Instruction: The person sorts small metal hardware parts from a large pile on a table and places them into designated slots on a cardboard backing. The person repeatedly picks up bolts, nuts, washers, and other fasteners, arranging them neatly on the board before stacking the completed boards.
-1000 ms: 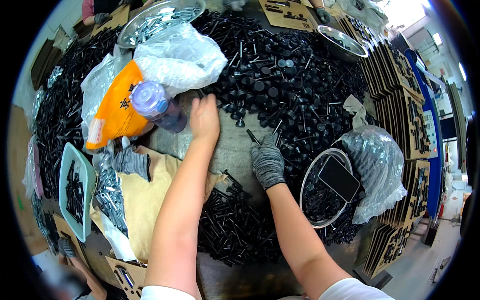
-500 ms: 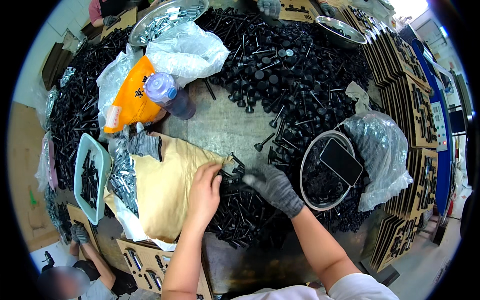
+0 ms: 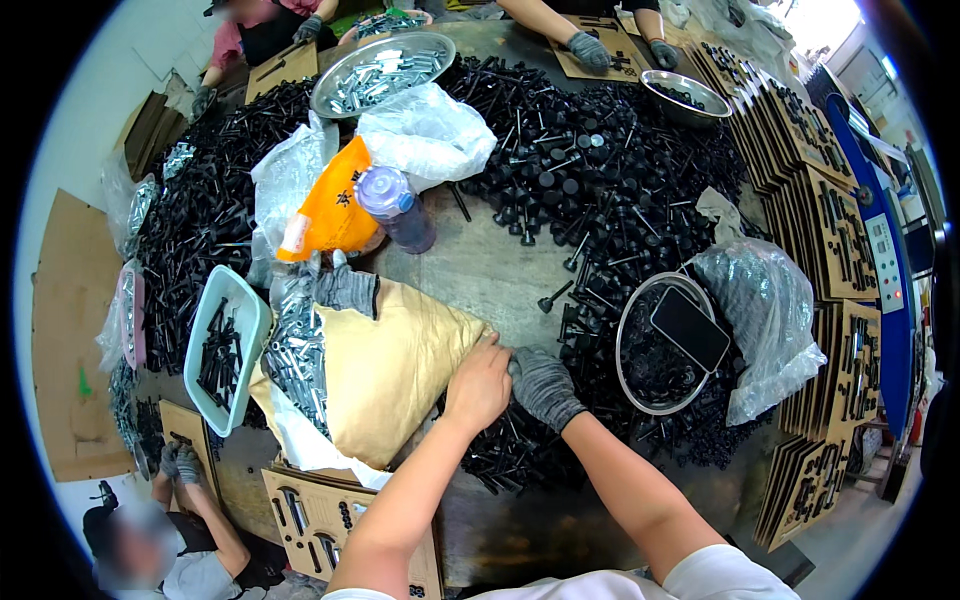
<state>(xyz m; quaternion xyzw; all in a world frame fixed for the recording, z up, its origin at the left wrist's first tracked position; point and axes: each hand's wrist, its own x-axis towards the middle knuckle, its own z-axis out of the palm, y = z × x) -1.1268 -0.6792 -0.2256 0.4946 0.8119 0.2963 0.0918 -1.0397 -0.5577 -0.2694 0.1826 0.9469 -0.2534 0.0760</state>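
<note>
Tan paper bag (image 3: 400, 360) lies on the bench (image 3: 475, 265), its right-hand corner at the left hand (image 3: 483, 383). Left hand: bare, fingers partly curled, tips touching that corner; can't tell if it's actually pinched. Right hand (image 3: 540, 385): gloved, fingers bent and close together, right up against the left; whatever it may have hold of is hidden.

Main risk: silver sleeves (image 3: 297, 350) sit exposed at the bag's left side. A tug or lift on the right corner could dump them into the teal tray (image 3: 252, 345) just beside, mixing with the black parts in it. Paper could also tear at the corner if the load is heavy.

Loose grey glove (image 3: 350, 290) rests on the bag's far edge; would slide off if the paper shifts. Bottle (image 3: 405, 220) stands just beyond, so a bag pushed away could topple it against the orange bag (image 3: 335, 210).

Near side: black rods (image 3: 520, 455) heaped under and beside both hands, easy to scatter with a wrist. Bare fingers there could get scraped.

Right: phone (image 3: 690, 330) lies across the steel bowl (image 3: 622, 370), overhanging the rim; an elbow knock could tip it off.
</note>
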